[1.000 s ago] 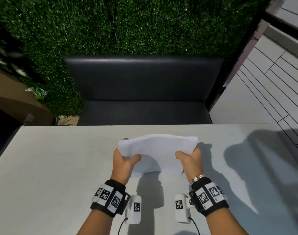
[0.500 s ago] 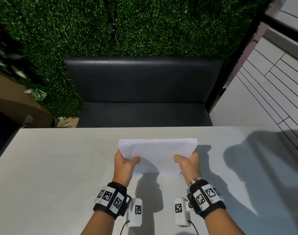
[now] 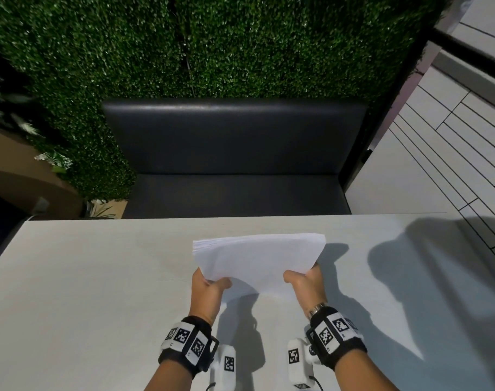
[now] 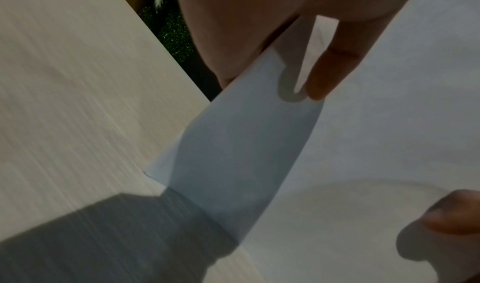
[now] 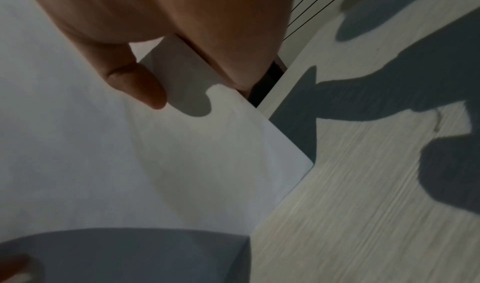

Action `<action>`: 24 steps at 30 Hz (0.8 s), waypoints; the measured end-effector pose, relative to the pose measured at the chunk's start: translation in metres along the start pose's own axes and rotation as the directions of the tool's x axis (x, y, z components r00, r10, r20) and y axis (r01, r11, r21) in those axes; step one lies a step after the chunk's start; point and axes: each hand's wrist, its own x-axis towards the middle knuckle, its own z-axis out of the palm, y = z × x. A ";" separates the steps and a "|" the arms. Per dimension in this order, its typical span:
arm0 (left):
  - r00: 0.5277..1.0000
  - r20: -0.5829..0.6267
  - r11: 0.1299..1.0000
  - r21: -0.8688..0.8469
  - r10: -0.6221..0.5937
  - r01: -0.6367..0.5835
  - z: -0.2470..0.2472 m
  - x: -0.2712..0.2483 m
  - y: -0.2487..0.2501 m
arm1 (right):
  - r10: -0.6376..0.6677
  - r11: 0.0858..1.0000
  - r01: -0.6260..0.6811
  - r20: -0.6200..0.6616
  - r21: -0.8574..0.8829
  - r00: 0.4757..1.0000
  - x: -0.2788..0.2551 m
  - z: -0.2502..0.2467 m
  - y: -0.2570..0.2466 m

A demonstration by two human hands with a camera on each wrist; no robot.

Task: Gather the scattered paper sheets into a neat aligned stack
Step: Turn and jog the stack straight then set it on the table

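Both hands hold one white stack of paper sheets (image 3: pixel 259 256) above the pale wood-grain counter (image 3: pixel 85 277), near its middle: the left hand (image 3: pixel 208 292) pinches the stack's left near corner with the thumb on top and fingers beneath, and the right hand (image 3: pixel 307 286) pinches the right near corner the same way. In the wrist views each thumb presses the top sheet, the paper's near edge sags toward the counter between the grips, and the far edge looks roughly even. Beyond the counter stands a dark padded bench (image 3: pixel 235 153) against a green hedge wall (image 3: pixel 212 43).
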 end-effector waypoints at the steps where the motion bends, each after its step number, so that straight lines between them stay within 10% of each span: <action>1: 1.000 -0.005 1.000 0.006 -0.006 0.006 0.000 0.000 -0.003 | 0.009 1.000 -0.009 0.002 -0.009 1.000 0.000 0.000 0.002; 24: 0.999 -0.039 1.000 0.016 -0.011 0.011 -0.002 0.004 -0.020 | 0.060 0.997 -0.060 -0.003 -0.054 0.998 -0.002 0.005 0.018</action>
